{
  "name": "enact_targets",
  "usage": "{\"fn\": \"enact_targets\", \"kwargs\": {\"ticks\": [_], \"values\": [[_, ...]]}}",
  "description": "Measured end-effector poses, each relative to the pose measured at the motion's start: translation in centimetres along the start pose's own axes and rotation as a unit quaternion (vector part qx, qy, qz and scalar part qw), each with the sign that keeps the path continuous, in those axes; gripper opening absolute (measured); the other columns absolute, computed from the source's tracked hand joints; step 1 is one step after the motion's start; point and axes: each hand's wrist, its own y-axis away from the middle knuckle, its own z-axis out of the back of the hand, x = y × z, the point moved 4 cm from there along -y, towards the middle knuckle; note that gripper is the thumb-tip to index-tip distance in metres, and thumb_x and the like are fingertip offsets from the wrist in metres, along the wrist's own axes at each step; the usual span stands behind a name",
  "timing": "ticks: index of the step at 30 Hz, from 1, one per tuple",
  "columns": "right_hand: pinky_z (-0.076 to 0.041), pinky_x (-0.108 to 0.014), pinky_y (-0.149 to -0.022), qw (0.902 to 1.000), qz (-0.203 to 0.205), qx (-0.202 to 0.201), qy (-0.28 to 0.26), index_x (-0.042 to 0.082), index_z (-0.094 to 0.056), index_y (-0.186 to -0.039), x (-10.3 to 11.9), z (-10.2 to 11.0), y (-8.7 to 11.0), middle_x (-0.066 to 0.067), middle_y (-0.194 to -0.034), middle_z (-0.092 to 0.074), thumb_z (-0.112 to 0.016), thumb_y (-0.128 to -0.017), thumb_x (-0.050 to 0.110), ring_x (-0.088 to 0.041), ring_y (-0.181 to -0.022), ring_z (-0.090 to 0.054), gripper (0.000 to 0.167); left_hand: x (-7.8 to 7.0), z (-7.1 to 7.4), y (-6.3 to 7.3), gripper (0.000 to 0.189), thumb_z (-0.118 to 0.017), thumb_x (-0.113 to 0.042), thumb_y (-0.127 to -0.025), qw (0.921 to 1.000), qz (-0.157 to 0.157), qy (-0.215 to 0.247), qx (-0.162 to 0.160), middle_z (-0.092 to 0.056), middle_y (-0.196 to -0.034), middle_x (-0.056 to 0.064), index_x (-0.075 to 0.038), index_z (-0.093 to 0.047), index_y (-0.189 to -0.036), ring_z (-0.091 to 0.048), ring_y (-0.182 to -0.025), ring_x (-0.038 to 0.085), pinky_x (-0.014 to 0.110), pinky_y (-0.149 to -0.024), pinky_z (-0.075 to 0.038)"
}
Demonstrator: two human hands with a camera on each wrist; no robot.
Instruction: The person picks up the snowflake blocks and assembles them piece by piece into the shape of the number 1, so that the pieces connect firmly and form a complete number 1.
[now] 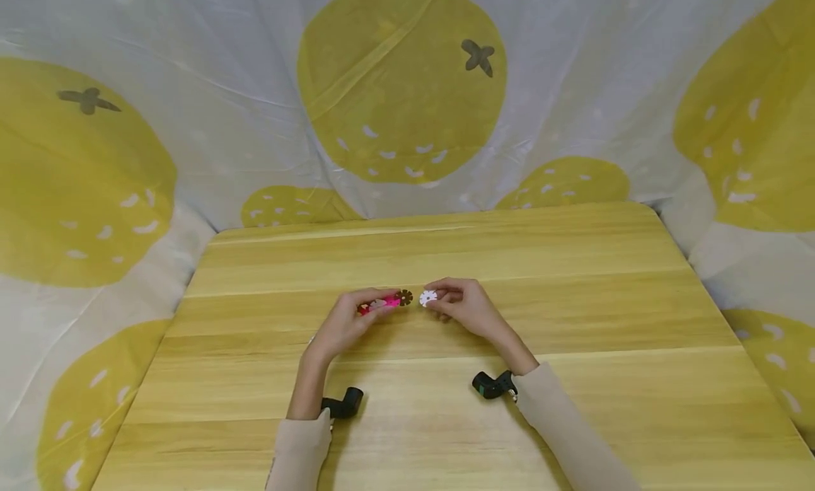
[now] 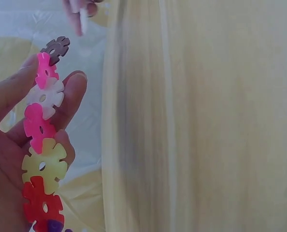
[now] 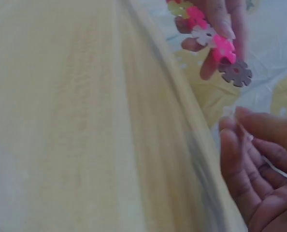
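My left hand (image 1: 347,326) holds a chain of interlocked plastic snowflake discs (image 2: 47,99) between thumb and fingers. Along the chain come a brown disc (image 1: 404,298) at the free end, then pink, white, pink, a pale yellow disc (image 2: 44,166), a red disc (image 2: 42,205) and a bit of purple at the lower edge of the left wrist view. Between thumb and forefinger my right hand (image 1: 470,309) pinches a single white snowflake disc (image 1: 427,298). It faces the brown disc across a small gap. In the right wrist view the white disc shows nearly edge-on.
Both hands are above the middle of a wooden table (image 1: 611,286). A curtain (image 1: 242,88) with large yellow fruit prints hangs behind and beside it. Black wrist cameras (image 1: 344,404) sit at both cuffs, close over the tabletop.
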Motion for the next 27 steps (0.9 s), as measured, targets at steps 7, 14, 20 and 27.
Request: {"fn": "enact_targets", "kwargs": {"ticks": [7, 14, 20, 27], "values": [[-0.063, -0.035, -0.070, 0.9975, 0.009, 0.007, -0.069, -0.002, -0.070, -0.129, 0.59, 0.35, 0.16, -0.032, -0.107, -0.074, -0.072, -0.096, 0.003, -0.035, -0.082, -0.074, 0.034, -0.10, -0.12, 0.11, 0.033, -0.069, -0.014, -0.100, 1.0000, -0.009, 0.001, 0.004, -0.072, -0.132, 0.011, -0.014, -0.072, -0.133, -0.067, -0.121, 0.027, 0.044, -0.097, -0.054], [-0.062, -0.035, -0.066, 0.9971, 0.022, 0.004, -0.073, -0.002, -0.072, -0.127, 0.81, 0.26, 0.19, -0.035, -0.102, -0.073, -0.074, -0.094, 0.004, -0.032, -0.076, -0.073, 0.033, -0.23, -0.20, 0.12, 0.032, -0.071, -0.014, -0.098, 0.9998, -0.015, 0.006, 0.010, -0.072, -0.133, 0.009, -0.013, -0.073, -0.130, -0.066, -0.125, 0.029, 0.046, -0.101, -0.055], [-0.062, -0.041, -0.066, 0.9972, 0.031, 0.022, -0.064, 0.000, -0.072, -0.126, 0.96, 0.39, 0.29, -0.036, -0.101, -0.071, -0.075, -0.095, 0.008, -0.042, -0.077, -0.072, 0.033, -0.27, -0.04, 0.16, 0.032, -0.074, -0.013, -0.096, 0.9999, -0.010, 0.008, 0.006, -0.073, -0.131, 0.009, -0.013, -0.074, -0.129, -0.067, -0.118, 0.027, 0.034, -0.091, -0.056], [-0.056, -0.031, -0.059, 0.9977, 0.015, 0.046, -0.047, 0.004, -0.073, -0.127, 0.90, 0.65, 0.31, -0.031, -0.099, -0.071, -0.076, -0.095, 0.013, -0.043, -0.077, -0.071, 0.033, -0.38, 0.00, 0.11, 0.033, -0.076, -0.011, -0.094, 0.9997, -0.022, 0.012, 0.007, -0.074, -0.127, 0.008, -0.013, -0.075, -0.127, -0.068, -0.108, 0.023, 0.024, -0.081, -0.054]]}}
